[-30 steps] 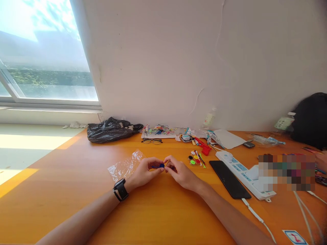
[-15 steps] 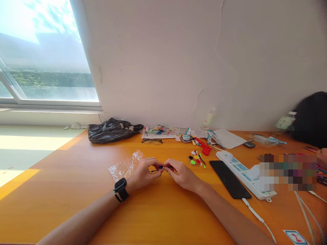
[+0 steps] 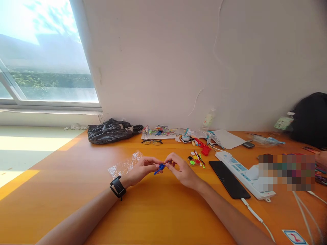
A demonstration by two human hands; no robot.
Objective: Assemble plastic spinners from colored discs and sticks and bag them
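Between my two hands, over the middle of the table, is a small blue plastic piece [image 3: 159, 168] with a pointed end aimed down and left. My left hand [image 3: 146, 166], with a black watch [image 3: 118, 186] on its wrist, pinches the piece between thumb and fingers. Thumb and forefinger of my right hand [image 3: 181, 169] are closed at the piece's right end; what exactly they grip there is too small to make out. A crumpled clear plastic wrapper [image 3: 125, 165] lies beside my left hand. Small coloured plastic discs and sticks [image 3: 195, 158] lie beyond my right hand.
A black phone [image 3: 228, 179] and a white power strip [image 3: 244, 175] with cables lie at right. Along the wall are a black plastic bag [image 3: 112, 132], glasses [image 3: 151, 141], a red toy gun [image 3: 203, 148] and bottles [image 3: 208, 118]. Another person's hand [image 3: 321, 157] shows at the right edge.
The blue piece has turned in my fingers, so more of its surface shows and its point tips lower. My left wrist has rotated slightly.
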